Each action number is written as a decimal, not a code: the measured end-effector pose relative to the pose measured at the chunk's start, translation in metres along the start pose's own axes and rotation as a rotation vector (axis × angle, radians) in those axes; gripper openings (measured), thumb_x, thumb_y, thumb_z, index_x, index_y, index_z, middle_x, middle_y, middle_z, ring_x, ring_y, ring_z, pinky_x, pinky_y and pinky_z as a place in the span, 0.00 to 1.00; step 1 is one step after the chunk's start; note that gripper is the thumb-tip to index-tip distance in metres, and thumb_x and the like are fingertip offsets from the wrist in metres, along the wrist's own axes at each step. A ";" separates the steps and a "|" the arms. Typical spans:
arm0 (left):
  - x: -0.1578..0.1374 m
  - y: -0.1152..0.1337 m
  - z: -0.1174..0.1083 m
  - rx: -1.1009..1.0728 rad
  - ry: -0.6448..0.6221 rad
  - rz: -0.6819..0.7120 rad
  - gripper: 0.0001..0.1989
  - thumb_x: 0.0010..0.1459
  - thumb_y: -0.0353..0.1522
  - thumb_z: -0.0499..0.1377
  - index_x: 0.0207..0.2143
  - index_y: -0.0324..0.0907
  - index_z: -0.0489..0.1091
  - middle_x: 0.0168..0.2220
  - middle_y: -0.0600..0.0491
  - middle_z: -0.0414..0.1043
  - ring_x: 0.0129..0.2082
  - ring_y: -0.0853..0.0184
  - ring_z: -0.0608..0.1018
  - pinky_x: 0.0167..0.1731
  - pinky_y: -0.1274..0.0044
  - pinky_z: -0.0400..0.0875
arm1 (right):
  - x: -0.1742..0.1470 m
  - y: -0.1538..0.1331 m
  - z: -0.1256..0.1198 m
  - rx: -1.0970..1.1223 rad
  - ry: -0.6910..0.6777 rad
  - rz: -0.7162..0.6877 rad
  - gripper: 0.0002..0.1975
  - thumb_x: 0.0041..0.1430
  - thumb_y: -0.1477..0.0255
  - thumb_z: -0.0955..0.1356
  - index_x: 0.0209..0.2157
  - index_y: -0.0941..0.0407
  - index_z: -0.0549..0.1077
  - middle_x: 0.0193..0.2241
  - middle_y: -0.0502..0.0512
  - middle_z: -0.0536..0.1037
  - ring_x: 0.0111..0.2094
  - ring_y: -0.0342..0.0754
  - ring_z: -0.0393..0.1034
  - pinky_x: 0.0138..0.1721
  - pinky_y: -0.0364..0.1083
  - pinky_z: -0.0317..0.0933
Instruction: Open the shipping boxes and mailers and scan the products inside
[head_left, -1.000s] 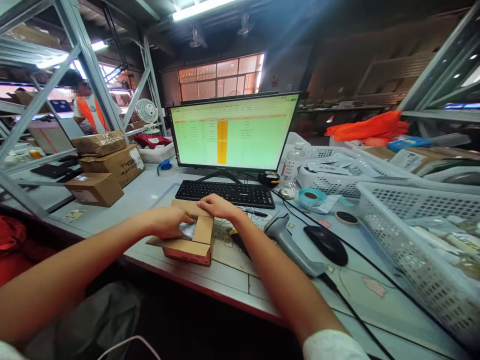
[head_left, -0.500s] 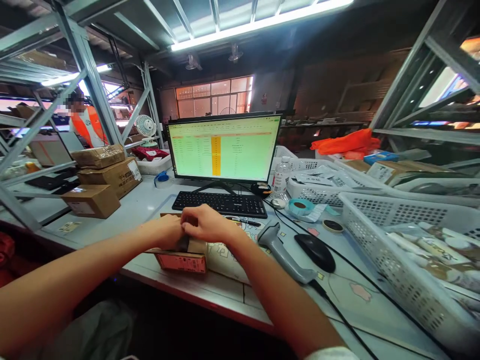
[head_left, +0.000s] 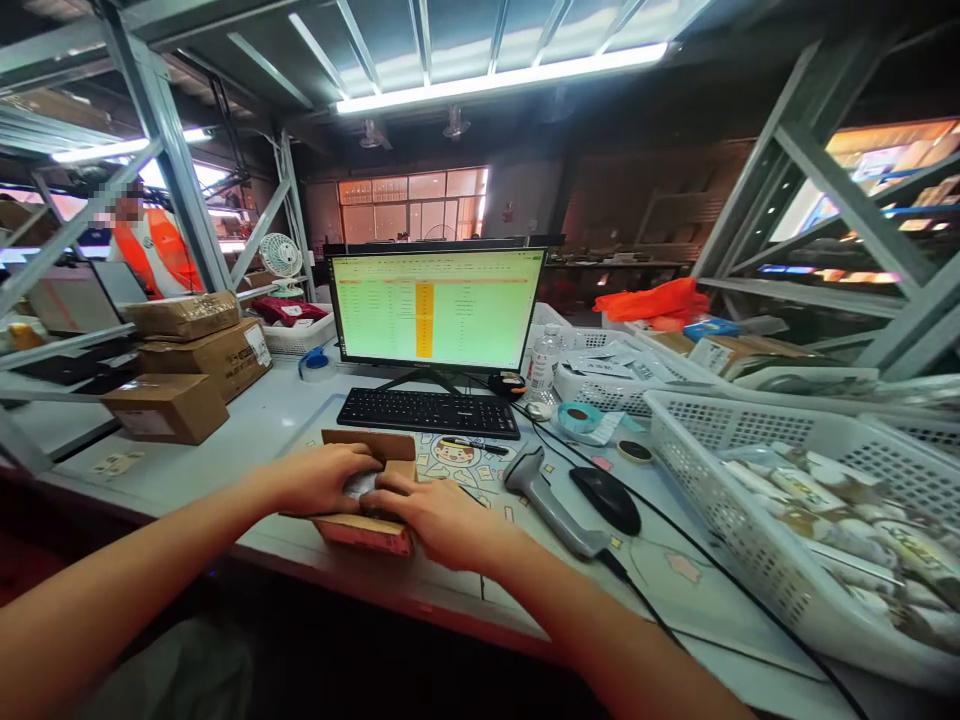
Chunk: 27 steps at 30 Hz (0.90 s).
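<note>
An open brown cardboard box [head_left: 367, 535] stands near the front edge of the desk, its back flap upright. From the left, my left hand [head_left: 326, 478] reaches in with bent fingers, the tips partly hidden. My right hand [head_left: 446, 515] comes over the right side, its fingers curled down into the box. Between the hands shows a small pale, shiny item [head_left: 361, 486] that both sets of fingers seem to press or grip; its kind is unclear. Right of the box lies a grey barcode scanner [head_left: 551, 505], and behind the box is a black keyboard [head_left: 427, 412].
A monitor [head_left: 435, 305] stands behind the keyboard. Taped cartons [head_left: 169, 405] are stacked at left. On the right are a black mouse [head_left: 606, 500], a teal label roll [head_left: 581, 417], a bottle [head_left: 541, 360], cables and a white basket [head_left: 720, 500] of packed goods. A person [head_left: 154, 250] is beyond the rack.
My hands were together above the box, right over left; now they are apart and lower, fingers inside it. The pale item has come into sight. The view has shifted slightly right.
</note>
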<state>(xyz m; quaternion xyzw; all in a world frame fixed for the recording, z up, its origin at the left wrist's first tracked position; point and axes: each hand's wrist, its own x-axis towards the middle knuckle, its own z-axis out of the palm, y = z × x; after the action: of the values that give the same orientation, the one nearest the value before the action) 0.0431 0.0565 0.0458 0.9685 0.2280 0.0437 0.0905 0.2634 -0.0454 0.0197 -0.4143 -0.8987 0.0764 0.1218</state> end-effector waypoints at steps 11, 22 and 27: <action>-0.025 -0.006 0.011 -0.442 0.313 0.005 0.28 0.52 0.40 0.70 0.56 0.43 0.75 0.56 0.43 0.73 0.52 0.56 0.77 0.51 0.70 0.75 | -0.050 0.008 0.017 -0.099 0.307 0.140 0.18 0.62 0.84 0.61 0.50 0.55 0.71 0.64 0.62 0.67 0.58 0.54 0.70 0.54 0.51 0.68; -0.041 -0.064 0.078 -1.480 1.374 -0.399 0.21 0.52 0.46 0.64 0.41 0.40 0.74 0.42 0.51 0.78 0.38 0.67 0.78 0.35 0.81 0.75 | -0.059 0.019 0.039 -0.058 0.547 0.086 0.18 0.55 0.85 0.63 0.44 0.54 0.69 0.53 0.60 0.75 0.51 0.53 0.73 0.48 0.49 0.69; -0.058 -0.111 0.110 -1.150 0.802 -0.909 0.22 0.50 0.48 0.64 0.33 0.36 0.74 0.26 0.49 0.73 0.25 0.62 0.75 0.24 0.75 0.68 | -0.055 0.019 0.038 -0.103 0.579 0.058 0.17 0.55 0.85 0.65 0.43 0.53 0.68 0.51 0.59 0.75 0.50 0.53 0.72 0.48 0.50 0.70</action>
<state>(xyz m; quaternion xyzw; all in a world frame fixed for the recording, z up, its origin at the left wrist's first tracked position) -0.0428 0.1104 -0.0864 0.4958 0.5537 0.4538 0.4915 0.3008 -0.0766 -0.0297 -0.4502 -0.8170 -0.0871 0.3497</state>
